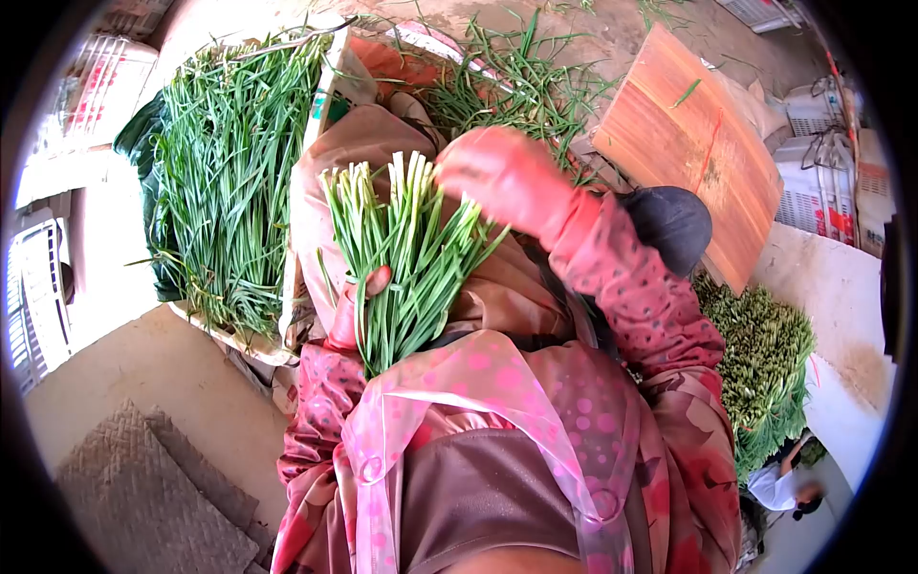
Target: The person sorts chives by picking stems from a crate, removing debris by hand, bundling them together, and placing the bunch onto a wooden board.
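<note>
A loose bunch of garlic chives (406,273), green with pale cut ends pointing away from me, rests across my lap. My left hand (356,311), in a red rubber glove, is wrapped round its left side, with the thumb over the leaves. At the pale ends on the right is my right hand (502,177), also gloved in red. Its fingers are bent and pressed together against the stalks; whatever is between the fingertips is hidden. A brown apron (359,143) covers my legs under the bunch.
To my left stands a crate heaped with long chives (234,182). Loose leaves (521,91) litter the floor ahead. A wooden board (688,143) leans at the right, above stacked chive bundles (755,359). Woven mats (148,488) lie at lower left. Another person (779,486) is at far right.
</note>
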Tool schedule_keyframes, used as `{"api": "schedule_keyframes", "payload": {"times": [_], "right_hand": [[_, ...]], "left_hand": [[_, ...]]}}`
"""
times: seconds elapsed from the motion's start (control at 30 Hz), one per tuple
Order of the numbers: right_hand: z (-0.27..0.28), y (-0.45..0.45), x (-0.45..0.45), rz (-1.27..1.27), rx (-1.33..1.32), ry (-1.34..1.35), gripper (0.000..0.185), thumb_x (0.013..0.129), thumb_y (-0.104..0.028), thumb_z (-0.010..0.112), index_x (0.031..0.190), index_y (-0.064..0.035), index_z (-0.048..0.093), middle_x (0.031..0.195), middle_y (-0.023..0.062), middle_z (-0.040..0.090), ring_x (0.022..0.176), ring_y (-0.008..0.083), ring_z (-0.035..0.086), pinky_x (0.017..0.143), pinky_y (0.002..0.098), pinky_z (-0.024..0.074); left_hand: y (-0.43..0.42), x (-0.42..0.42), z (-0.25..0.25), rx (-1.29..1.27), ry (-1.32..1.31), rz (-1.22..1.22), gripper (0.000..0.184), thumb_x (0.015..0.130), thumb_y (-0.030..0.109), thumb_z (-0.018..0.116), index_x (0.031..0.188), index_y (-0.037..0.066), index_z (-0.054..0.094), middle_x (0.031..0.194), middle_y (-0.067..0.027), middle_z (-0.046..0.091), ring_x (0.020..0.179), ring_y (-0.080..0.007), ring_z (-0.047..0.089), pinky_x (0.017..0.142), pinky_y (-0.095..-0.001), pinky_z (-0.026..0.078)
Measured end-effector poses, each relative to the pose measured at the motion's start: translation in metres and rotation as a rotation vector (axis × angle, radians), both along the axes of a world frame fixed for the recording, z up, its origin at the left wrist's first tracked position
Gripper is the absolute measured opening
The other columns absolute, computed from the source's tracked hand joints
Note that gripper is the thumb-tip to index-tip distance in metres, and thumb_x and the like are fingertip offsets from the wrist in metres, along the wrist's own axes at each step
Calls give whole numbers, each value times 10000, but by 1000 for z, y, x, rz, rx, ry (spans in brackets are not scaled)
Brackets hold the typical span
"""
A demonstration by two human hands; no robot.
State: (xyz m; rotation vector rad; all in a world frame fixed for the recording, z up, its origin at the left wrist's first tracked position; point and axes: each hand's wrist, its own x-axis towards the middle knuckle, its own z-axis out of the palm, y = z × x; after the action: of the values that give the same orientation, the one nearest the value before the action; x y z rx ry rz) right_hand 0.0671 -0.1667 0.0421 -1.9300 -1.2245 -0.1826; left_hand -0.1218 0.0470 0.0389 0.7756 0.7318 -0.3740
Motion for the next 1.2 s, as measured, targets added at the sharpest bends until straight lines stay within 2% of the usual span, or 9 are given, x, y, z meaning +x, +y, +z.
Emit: {"api": "schedule_keyframes", "payload": {"times": [0.1, 0.23, 0.3, 0.47, 0.6, 0.7, 0.83, 0.97, 1.2], "right_hand": [[-1, 21, -30, -95, -286, 18, 258, 702, -292, 707, 844, -84, 651, 907, 72, 656, 875, 281, 623, 822, 423, 475], [-28, 30, -33, -94, -387, 160, 144, 708, -190, 632, 778, -67, 603, 834, 114, 614, 871, 316, 591, 827, 454, 448], [-33, 29, -32, -113, -233, 31, 69, 718, -135, 589, 725, -68, 576, 748, 128, 596, 755, 337, 597, 722, 457, 478], [-49, 17, 0, -395, -664, 128, 121, 748, -111, 548, 708, -76, 657, 723, 146, 661, 685, 315, 678, 580, 420, 536], [-64, -34, 46, -761, -542, 321, 179, 847, -199, 512, 836, -83, 648, 823, 149, 662, 807, 369, 641, 693, 496, 489], [-51, -48, 42, -788, -300, 130, 199, 859, -254, 563, 825, -74, 641, 794, 149, 653, 768, 359, 637, 659, 474, 490], [32, -1, -19, -454, -304, 514, 397, 846, -458, 628, 762, -70, 630, 730, 127, 639, 699, 339, 625, 610, 429, 477], [11, 36, -64, -239, -550, 533, 576, 811, -619, 559, 693, -59, 628, 657, 162, 617, 635, 353, 629, 574, 467, 481], [-22, 34, -65, -215, -263, 1277, 368, 857, -381, 587, 753, -32, 639, 607, 102, 628, 498, 196, 590, 515, 372, 479]], "left_hand": [[-2, 3, 4, 38, 12, -46, 466, 836, 248, 698, 1223, 23, 569, 1083, -94, 663, 899, -213, 664, 805, -344, 550], [19, -12, -22, 170, 81, -124, 434, 854, 317, 677, 1191, 52, 611, 1037, -25, 663, 860, -136, 639, 783, -287, 522], [19, -16, -25, 166, 70, -121, 384, 880, 312, 645, 1153, 42, 628, 1038, -2, 660, 899, -114, 625, 814, -267, 506], [-2, 3, 8, 75, 89, -125, 424, 840, 305, 694, 1140, 13, 623, 1031, -45, 674, 854, -154, 652, 789, -305, 538], [0, -2, 4, 156, 35, -138, 403, 825, 284, 715, 1110, 9, 636, 987, -50, 681, 831, -139, 651, 761, -295, 542], [5, -9, -17, 185, 51, -40, 359, 825, 232, 721, 1091, 5, 642, 935, -32, 676, 803, -116, 635, 751, -280, 535], [-8, 6, 11, 251, 13, -45, 343, 818, 194, 726, 1087, 1, 637, 940, -35, 673, 792, -118, 633, 747, -283, 531], [-16, 10, 25, 341, -125, 4, 315, 830, 128, 701, 1106, -3, 623, 952, -43, 672, 787, -129, 635, 741, -288, 529], [-8, 6, 11, 273, -56, -18, 294, 851, 129, 670, 1110, -2, 619, 960, -56, 670, 796, -145, 640, 751, -299, 533]]}}
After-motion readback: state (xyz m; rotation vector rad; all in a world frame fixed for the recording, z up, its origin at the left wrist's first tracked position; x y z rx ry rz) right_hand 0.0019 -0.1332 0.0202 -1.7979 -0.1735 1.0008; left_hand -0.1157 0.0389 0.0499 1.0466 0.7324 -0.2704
